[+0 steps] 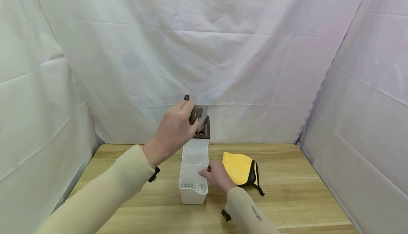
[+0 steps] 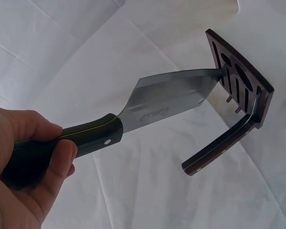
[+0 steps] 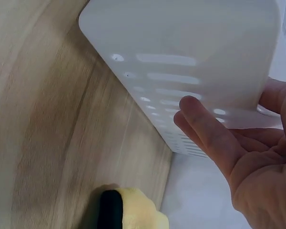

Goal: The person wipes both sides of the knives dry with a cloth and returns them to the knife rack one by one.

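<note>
My left hand [image 1: 175, 127] grips the dark handle of a cleaver [image 2: 171, 100] between thumb and fingers. The blade's far end meets the brown slotted top [image 2: 258, 82] of a tall white plastic knife holder [image 1: 194, 156]. Out of that same top sticks another knife handle [image 2: 219, 145], slanting away beneath the cleaver in the left wrist view. Low on the holder, my right hand [image 1: 220, 175] pinches its side wall, thumb over the rim and fingers against the slotted outer face. The holder's front has a low, perforated compartment.
To the right of the holder lies a yellow cloth item [image 1: 237, 166] with black trim and a black loop. Everything rests on a wood-grain table [image 1: 287, 191]. White curtains [image 1: 229, 67] hang behind the table and on both sides.
</note>
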The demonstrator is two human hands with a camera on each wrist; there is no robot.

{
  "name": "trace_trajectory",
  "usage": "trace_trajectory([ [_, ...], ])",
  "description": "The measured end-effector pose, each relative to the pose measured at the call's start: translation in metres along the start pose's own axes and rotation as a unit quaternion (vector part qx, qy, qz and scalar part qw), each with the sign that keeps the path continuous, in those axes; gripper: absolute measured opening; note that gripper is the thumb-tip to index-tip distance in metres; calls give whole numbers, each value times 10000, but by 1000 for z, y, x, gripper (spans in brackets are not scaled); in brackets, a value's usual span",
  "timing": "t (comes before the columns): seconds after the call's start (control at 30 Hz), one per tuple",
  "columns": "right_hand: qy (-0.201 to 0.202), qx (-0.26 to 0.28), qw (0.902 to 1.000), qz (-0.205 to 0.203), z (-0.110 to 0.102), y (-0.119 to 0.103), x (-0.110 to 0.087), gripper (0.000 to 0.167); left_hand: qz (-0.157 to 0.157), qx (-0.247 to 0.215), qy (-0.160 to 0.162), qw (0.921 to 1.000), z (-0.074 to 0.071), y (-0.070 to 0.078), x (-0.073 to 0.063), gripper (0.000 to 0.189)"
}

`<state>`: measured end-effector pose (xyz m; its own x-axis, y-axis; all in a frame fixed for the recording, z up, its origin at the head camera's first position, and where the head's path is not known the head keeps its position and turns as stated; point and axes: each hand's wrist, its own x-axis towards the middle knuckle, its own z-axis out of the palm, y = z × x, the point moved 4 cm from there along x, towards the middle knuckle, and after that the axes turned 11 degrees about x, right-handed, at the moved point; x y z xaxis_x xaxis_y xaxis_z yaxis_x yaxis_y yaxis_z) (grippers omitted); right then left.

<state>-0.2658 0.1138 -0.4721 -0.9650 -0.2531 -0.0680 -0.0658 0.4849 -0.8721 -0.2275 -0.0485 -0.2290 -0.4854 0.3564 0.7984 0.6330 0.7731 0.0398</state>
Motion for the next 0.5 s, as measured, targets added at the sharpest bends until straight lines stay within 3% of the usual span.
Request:
trace_trajectory([
  [0.23,-151,243,9996,-86,-2,7,-1,21,-88,-91,-177,9998,2,3,3,19],
  [0.5,-183,268,9993,-207,-5,9,-2,24,17,-72,-82,9999,4,5,7,20],
])
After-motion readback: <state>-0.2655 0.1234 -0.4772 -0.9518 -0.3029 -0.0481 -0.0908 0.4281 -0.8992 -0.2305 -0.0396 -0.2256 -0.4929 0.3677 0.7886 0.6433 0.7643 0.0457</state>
